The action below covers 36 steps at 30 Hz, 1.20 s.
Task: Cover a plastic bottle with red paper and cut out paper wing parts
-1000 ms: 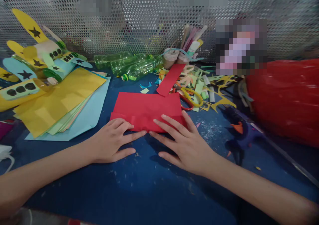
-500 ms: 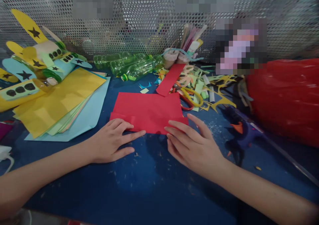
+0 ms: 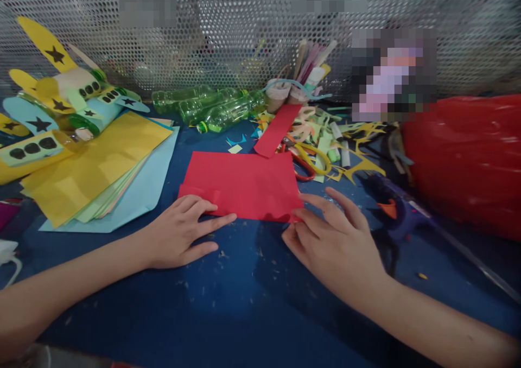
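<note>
Right hand: moved. Over the last second it has slid from the middle of the near edge of the red paper out to the near right corner, and its fingertips now rest there. The fingers lie loosely together and point left. Whether they pinch the corner or only press on it cannot be told from this view.

Left hand: unchanged. It lies flat, palm down, on the near left corner of the sheet. The fingers are slightly spread and the forefinger lies along the near edge.

Red paper: same place, flat on the blue table, directly ahead and between the two hands. A narrow folded band shows along its near edge. Judged from the sweep of the right hand, that fold has been pressed along its right half. The sheet looks flat there, with the left end held down.

Surroundings:
- A red strip touches the far edge of the sheet.
- Scissors lie just beside the far right corner.
- A glue gun lies near the right hand, apart from it.
- A stack of coloured sheets lies to the left, clear of the work.
</note>
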Each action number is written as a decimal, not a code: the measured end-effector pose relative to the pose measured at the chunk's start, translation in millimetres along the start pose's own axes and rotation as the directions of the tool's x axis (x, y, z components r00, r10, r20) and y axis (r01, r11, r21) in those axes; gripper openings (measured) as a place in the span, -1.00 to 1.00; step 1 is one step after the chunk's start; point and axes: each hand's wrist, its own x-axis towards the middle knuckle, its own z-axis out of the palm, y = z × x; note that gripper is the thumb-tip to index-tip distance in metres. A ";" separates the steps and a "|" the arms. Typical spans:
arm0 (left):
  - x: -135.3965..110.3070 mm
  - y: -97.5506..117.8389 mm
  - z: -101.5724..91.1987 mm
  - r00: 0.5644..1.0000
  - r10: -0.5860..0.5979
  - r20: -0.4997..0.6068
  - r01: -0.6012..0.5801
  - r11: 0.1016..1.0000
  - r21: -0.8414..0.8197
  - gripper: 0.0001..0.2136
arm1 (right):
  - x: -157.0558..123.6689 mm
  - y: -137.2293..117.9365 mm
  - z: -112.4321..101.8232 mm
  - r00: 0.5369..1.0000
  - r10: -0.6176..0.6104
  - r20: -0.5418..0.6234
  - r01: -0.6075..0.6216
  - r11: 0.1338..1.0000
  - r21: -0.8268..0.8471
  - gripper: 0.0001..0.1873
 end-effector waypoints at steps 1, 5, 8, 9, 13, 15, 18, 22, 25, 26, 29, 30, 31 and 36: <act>-0.1 0.0 0.2 1.000 -0.001 -0.004 0.001 1.000 0.000 -0.50 | 1.0 1.2 0.2 0.998 0.064 0.014 -0.066 0.990 0.121 -0.43; -0.3 0.0 0.6 1.000 -0.003 -0.011 0.003 1.000 0.000 -0.50 | -0.3 4.0 2.4 0.947 0.296 0.123 -0.314 0.778 0.544 -0.42; -0.2 -0.1 0.3 1.000 0.001 -0.013 -0.001 1.000 0.004 -0.50 | -7.0 6.0 3.0 0.975 0.220 0.015 -0.216 0.938 0.270 -0.44; -0.1 -0.2 0.2 1.000 0.003 -0.013 -0.003 1.000 0.005 -0.50 | -9.3 6.5 2.2 0.987 0.163 -0.001 -0.161 0.978 0.132 -0.48; 0.1 -0.3 -0.1 1.000 0.004 -0.017 -0.004 1.000 0.004 -0.50 | -12.4 3.4 -6.9 0.997 -0.075 0.013 0.075 0.931 -0.358 -0.64; 0.1 -0.4 0.0 1.000 0.007 -0.020 -0.007 1.000 -0.003 -0.50 | -9.9 -2.0 -11.5 0.977 -0.211 0.017 0.191 0.845 -0.500 -0.69; -0.1 -0.5 0.6 1.000 0.007 -0.023 -0.007 1.000 -0.010 -0.50 | -6.5 -10.7 -11.8 0.920 -0.390 0.049 0.373 0.828 -0.419 -0.85; -0.1 0.0 2.3 0.999 -0.005 -0.042 0.004 1.000 -0.010 -0.51 | -7.5 -12.1 -0.2 0.840 -0.494 0.223 0.535 0.823 -0.191 -0.64; 0.3 0.8 2.6 0.999 -0.010 -0.041 0.009 1.000 -0.018 -0.51 | -9.5 -7.3 7.2 0.863 -0.414 0.291 0.465 0.875 -0.135 -0.56; 0.4 0.8 2.2 0.999 -0.011 -0.040 0.010 1.000 -0.024 -0.51 | -10.0 -5.9 8.5 0.870 -0.392 0.298 0.443 0.888 -0.126 -0.56; 0.1 -0.9 -1.2 0.999 -0.014 -0.047 0.010 0.997 -0.078 -0.54 | -10.5 -3.8 9.3 0.875 -0.376 0.304 0.424 0.899 -0.109 -0.57; -0.2 -2.4 -2.9 0.999 -0.012 -0.052 0.006 0.994 -0.112 -0.56 | -10.5 -3.7 9.1 0.877 -0.376 0.299 0.422 0.900 -0.109 -0.57; -0.6 -4.3 -4.9 0.998 -0.009 -0.057 0.001 0.989 -0.149 -0.59 | -10.5 -3.7 8.9 0.879 -0.375 0.296 0.421 0.901 -0.109 -0.57; -2.8 -17.3 -15.3 0.992 0.027 -0.124 -0.058 0.966 -0.252 -0.67 | -10.0 -3.4 8.3 0.879 -0.389 0.276 0.429 0.898 -0.100 -0.58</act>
